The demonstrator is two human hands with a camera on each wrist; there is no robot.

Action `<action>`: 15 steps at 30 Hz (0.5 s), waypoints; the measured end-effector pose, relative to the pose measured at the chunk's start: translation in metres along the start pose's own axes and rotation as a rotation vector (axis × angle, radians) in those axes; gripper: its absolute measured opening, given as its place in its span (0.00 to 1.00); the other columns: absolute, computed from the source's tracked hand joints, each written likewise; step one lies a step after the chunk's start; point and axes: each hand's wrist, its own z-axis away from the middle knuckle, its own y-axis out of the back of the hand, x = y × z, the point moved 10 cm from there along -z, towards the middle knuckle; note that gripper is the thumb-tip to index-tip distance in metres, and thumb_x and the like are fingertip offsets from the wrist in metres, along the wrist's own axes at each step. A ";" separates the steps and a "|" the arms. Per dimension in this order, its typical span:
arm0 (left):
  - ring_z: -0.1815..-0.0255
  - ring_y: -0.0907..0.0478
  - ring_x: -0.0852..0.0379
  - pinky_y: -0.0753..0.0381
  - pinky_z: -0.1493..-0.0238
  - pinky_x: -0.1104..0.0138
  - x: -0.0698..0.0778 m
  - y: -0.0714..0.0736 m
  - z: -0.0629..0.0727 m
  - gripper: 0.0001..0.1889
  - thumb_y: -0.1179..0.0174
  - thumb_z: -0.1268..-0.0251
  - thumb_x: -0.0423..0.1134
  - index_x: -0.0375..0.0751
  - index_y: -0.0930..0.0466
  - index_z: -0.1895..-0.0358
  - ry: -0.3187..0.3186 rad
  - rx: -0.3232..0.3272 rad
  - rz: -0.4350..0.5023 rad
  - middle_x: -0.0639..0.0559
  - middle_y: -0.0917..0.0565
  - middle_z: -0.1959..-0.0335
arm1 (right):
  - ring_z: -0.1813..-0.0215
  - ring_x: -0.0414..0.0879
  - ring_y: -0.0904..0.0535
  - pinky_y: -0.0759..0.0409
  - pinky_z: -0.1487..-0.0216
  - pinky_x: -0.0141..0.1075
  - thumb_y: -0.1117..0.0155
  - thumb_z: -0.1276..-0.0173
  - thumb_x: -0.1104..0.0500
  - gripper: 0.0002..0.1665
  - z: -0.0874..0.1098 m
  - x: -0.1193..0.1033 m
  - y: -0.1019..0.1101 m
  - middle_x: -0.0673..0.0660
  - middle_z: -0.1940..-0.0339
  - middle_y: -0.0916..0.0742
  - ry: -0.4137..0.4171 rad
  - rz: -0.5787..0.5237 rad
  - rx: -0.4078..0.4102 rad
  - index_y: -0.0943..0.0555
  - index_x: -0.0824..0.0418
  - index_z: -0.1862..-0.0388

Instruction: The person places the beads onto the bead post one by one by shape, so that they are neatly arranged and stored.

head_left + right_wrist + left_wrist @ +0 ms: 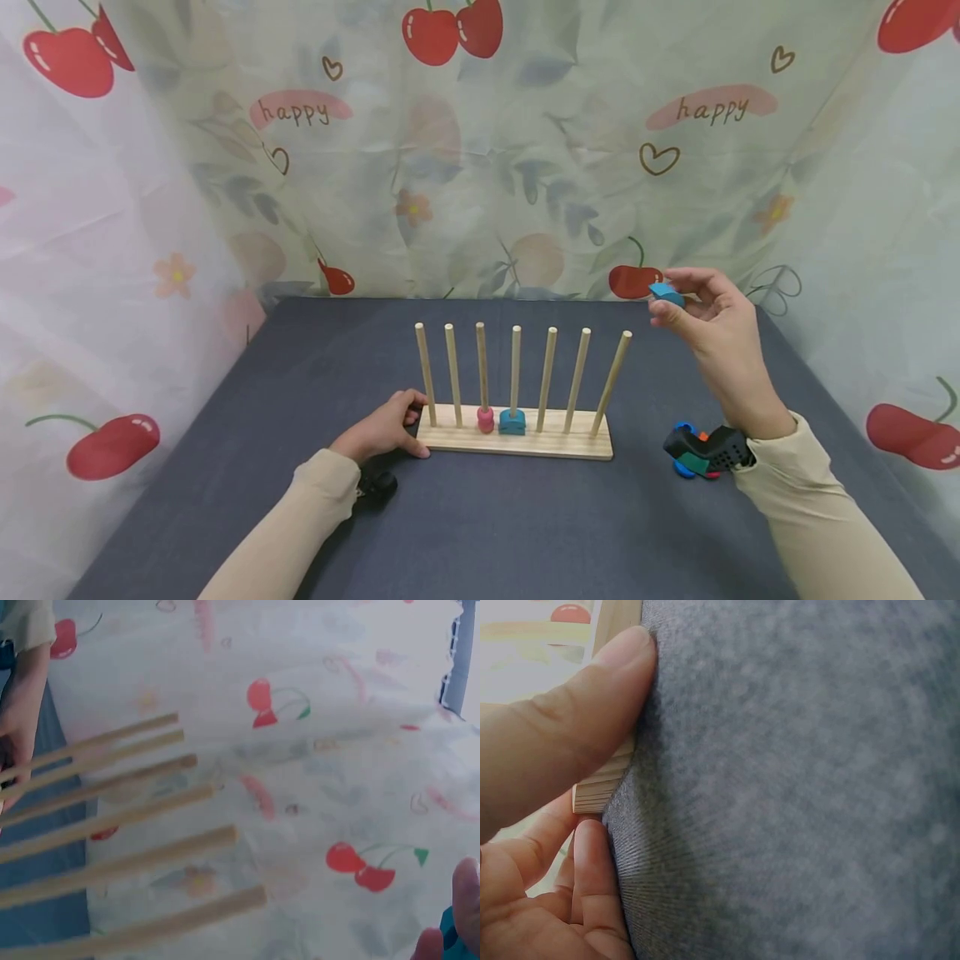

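A wooden peg board (517, 443) with several upright pegs sits on the dark table. On its third peg from the left is a small pink bead piece (486, 420); a blue half-round block (512, 423) is on the middle peg. My left hand (386, 427) grips the board's left end, thumb (619, 671) along the front edge and fingers around the end. Raised to the right of the pegs, my right hand (712, 325) pinches another blue block (666, 293) between thumb and fingers. Only a sliver of that block shows in the right wrist view.
Loose blue, red and orange pieces (683, 468) lie on the table to the right, partly hidden behind the black wrist camera (708, 450). Patterned cloth (480, 183) hangs behind the dark table (510, 533) and along both sides.
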 end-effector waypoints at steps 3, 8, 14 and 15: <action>0.48 0.32 0.49 0.31 0.42 0.54 -0.001 0.000 -0.001 0.40 0.21 0.65 0.27 0.35 0.31 0.41 0.009 0.003 0.002 0.42 0.32 0.48 | 0.64 0.39 0.18 0.21 0.57 0.27 0.33 0.38 0.69 0.16 -0.002 -0.005 -0.011 0.52 0.56 0.19 -0.013 0.008 0.001 0.22 0.63 0.52; 0.48 0.32 0.49 0.31 0.41 0.54 -0.002 0.000 -0.001 0.40 0.22 0.64 0.27 0.35 0.31 0.41 0.011 0.002 -0.008 0.42 0.32 0.47 | 0.60 0.40 0.15 0.20 0.59 0.29 0.32 0.39 0.69 0.15 -0.003 -0.011 -0.035 0.53 0.57 0.16 -0.027 -0.006 -0.060 0.22 0.63 0.54; 0.48 0.32 0.48 0.31 0.41 0.54 0.000 0.001 0.000 0.40 0.21 0.64 0.27 0.34 0.31 0.41 0.001 -0.002 -0.005 0.42 0.32 0.48 | 0.63 0.42 0.15 0.18 0.63 0.32 0.31 0.42 0.72 0.17 -0.004 -0.018 -0.062 0.54 0.60 0.14 0.011 -0.031 -0.171 0.22 0.62 0.54; 0.48 0.32 0.48 0.31 0.41 0.54 0.001 0.001 0.000 0.40 0.21 0.65 0.27 0.35 0.31 0.41 0.002 0.000 -0.003 0.42 0.32 0.48 | 0.62 0.42 0.15 0.18 0.62 0.32 0.30 0.43 0.72 0.18 -0.004 -0.018 -0.066 0.53 0.60 0.14 0.016 -0.028 -0.183 0.22 0.62 0.54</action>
